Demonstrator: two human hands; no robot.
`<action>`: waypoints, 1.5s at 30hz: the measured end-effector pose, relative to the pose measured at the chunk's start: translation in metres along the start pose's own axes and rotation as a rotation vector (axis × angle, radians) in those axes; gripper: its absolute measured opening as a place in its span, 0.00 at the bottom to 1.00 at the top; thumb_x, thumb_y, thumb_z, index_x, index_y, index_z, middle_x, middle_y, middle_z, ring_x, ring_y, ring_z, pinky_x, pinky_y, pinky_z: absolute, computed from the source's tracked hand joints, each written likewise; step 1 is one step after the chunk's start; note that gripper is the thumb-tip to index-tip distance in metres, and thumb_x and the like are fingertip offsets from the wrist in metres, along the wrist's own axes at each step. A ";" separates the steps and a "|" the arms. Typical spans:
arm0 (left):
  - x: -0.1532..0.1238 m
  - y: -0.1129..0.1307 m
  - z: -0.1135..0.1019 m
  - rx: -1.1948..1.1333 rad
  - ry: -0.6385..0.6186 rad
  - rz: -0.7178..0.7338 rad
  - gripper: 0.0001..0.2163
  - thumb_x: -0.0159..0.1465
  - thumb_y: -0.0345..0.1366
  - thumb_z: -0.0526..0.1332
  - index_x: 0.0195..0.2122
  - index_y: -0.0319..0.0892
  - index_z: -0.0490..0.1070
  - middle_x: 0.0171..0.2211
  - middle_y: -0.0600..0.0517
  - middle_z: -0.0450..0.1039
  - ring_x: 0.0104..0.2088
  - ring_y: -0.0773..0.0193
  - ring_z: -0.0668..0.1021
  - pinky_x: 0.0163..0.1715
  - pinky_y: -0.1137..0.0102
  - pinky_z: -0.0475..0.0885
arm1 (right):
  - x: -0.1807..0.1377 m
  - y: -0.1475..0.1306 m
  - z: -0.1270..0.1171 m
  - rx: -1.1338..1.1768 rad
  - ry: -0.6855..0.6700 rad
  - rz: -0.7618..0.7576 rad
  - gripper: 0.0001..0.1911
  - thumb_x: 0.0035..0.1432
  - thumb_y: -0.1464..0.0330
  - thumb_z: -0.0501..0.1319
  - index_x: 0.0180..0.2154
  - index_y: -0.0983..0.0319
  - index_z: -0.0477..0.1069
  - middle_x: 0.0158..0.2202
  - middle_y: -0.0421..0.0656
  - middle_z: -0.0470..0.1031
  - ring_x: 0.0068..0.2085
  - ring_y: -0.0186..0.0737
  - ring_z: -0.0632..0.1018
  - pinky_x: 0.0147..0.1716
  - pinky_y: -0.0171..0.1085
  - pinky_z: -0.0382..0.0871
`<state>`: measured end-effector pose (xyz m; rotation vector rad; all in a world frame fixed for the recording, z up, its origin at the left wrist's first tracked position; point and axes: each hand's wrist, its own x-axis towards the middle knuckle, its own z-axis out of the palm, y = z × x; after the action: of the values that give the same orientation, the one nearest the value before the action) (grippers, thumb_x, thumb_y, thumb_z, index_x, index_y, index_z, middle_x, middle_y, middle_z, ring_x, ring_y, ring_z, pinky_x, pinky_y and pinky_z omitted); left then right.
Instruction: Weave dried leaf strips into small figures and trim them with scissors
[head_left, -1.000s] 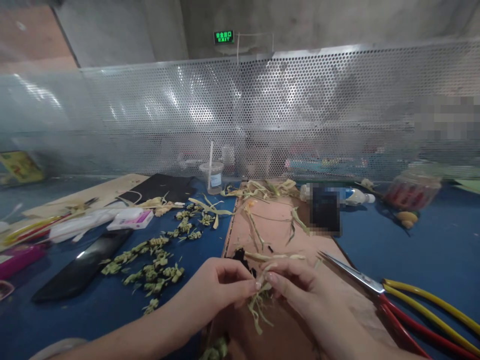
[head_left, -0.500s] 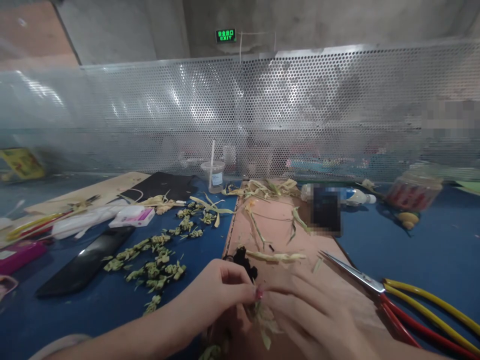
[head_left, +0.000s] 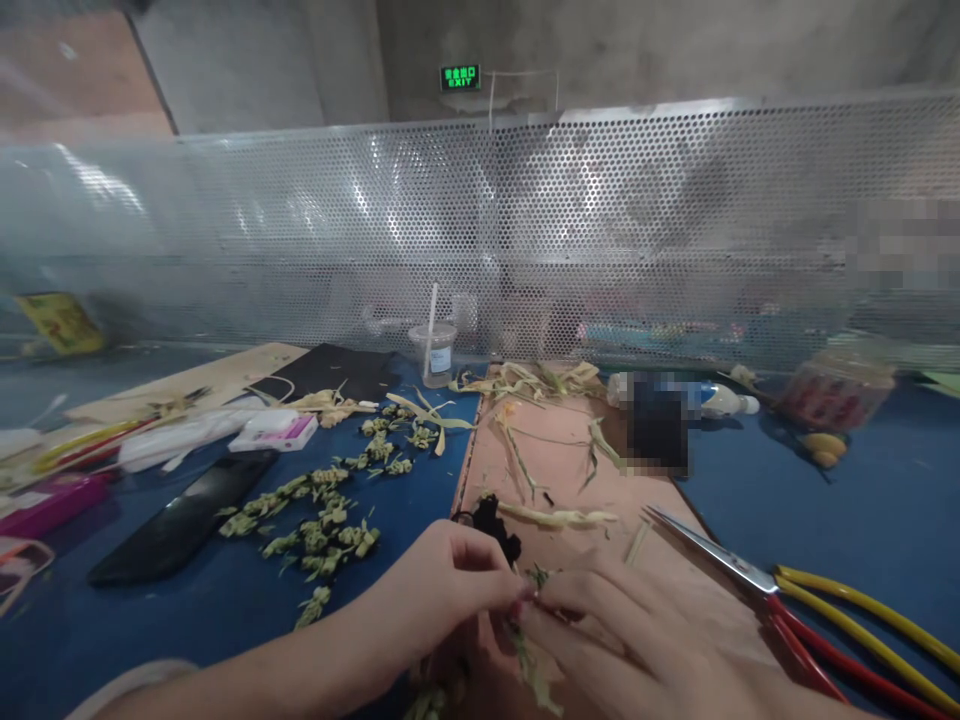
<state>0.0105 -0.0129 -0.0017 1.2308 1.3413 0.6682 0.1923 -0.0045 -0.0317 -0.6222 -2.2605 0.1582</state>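
Observation:
My left hand (head_left: 442, 590) is closed, thumb and forefinger pinched together at the middle of the board's near end. Against its fingertips, the fingers of my right hand (head_left: 622, 625) meet in a pinch. Both hold a pale green dried leaf strip (head_left: 536, 680), whose frayed end hangs below the fingertips; its upper part is mostly hidden. Just beyond my left hand lies a black tangled clump (head_left: 495, 525). A twisted pale husk strip (head_left: 562, 516) stretches across the pinkish board (head_left: 551, 460). To the right rest scissors (head_left: 739, 572) with red and yellow handles, blades slightly apart.
Several knotted green leaf pieces (head_left: 322, 530) spread over the blue table (head_left: 405, 520) at left, beside a black phone (head_left: 180, 520). A plastic cup with straw (head_left: 435, 358) stands before the perforated metal screen (head_left: 547, 220). A bottle (head_left: 724, 400) lies at back right.
The pinched fingertips of both hands have drawn closer together around the leaf strip, and a bit of green now shows above them. The whole view has shifted slightly.

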 end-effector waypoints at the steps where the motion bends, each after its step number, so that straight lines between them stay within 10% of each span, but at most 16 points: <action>1: -0.001 0.001 0.000 0.003 0.004 0.003 0.09 0.49 0.38 0.61 0.18 0.39 0.67 0.12 0.57 0.65 0.12 0.71 0.67 0.12 0.78 0.56 | 0.002 -0.001 -0.002 -0.030 0.042 -0.052 0.16 0.64 0.67 0.46 0.35 0.58 0.73 0.29 0.43 0.75 0.30 0.36 0.75 0.30 0.31 0.71; 7: -0.002 0.007 0.002 0.003 0.000 -0.024 0.08 0.50 0.37 0.60 0.17 0.40 0.66 0.10 0.58 0.64 0.12 0.71 0.66 0.11 0.78 0.55 | 0.017 -0.007 -0.030 -0.151 -0.156 -0.291 0.21 0.65 0.71 0.41 0.37 0.62 0.72 0.32 0.44 0.77 0.31 0.37 0.75 0.30 0.31 0.72; 29: -0.003 0.006 0.002 0.031 -0.020 0.005 0.10 0.51 0.39 0.60 0.18 0.40 0.66 0.13 0.57 0.67 0.12 0.71 0.66 0.13 0.77 0.56 | 0.012 -0.004 -0.019 -0.142 -0.177 -0.271 0.13 0.64 0.69 0.46 0.40 0.62 0.69 0.36 0.42 0.76 0.34 0.37 0.73 0.35 0.35 0.68; 45: -0.004 0.008 0.000 0.119 0.024 0.065 0.10 0.52 0.41 0.60 0.20 0.39 0.69 0.11 0.60 0.62 0.13 0.72 0.63 0.15 0.76 0.56 | 0.013 -0.003 0.004 0.635 -0.111 0.554 0.10 0.52 0.73 0.56 0.38 0.59 0.59 0.30 0.38 0.64 0.32 0.33 0.69 0.30 0.33 0.68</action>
<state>0.0123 -0.0140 0.0070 1.3704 1.3824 0.6578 0.1808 0.0000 -0.0249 -0.8727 -1.9177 1.1504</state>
